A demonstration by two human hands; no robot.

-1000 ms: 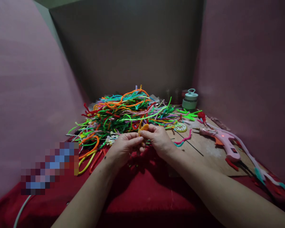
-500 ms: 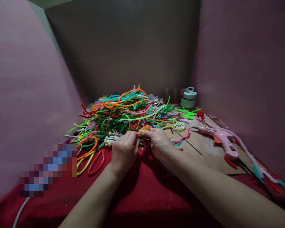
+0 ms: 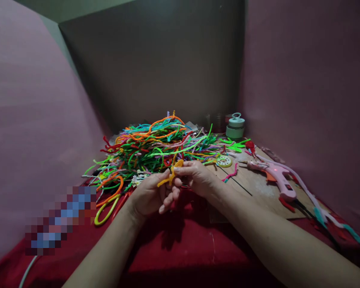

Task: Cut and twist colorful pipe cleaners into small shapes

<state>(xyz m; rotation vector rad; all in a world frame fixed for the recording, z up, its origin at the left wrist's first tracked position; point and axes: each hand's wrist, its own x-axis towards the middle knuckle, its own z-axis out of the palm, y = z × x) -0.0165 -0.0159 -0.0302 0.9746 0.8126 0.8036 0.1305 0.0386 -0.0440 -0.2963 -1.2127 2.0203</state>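
A yellow-orange pipe cleaner [image 3: 177, 166], folded or coiled at its upper part with a loose tail, is pinched between the thumb and fingers of my right hand [image 3: 199, 178]. Its tail points left, over the fingers of my left hand [image 3: 150, 194]. That hand is turned partly palm up, its fingers apart and loosely curved, close beneath the piece. Whether it touches the tail is hard to tell. Behind both hands rises a big heap of multicoloured pipe cleaners [image 3: 156, 148].
On the right, a pink glue gun [image 3: 277, 176] lies on a wooden board [image 3: 243, 192], near a yellow-rimmed disc [image 3: 224, 161] and a thin dark rod [image 3: 240, 186]. A mint-green jar [image 3: 235, 127] stands behind. Yellow-handled scissors [image 3: 103, 216] lie left on red cloth [image 3: 192, 248].
My left hand has gone from a closed fist to loosely opened fingers, turned palm up. The orange pipe cleaner has swung so its tail shows. The view has shifted slightly.
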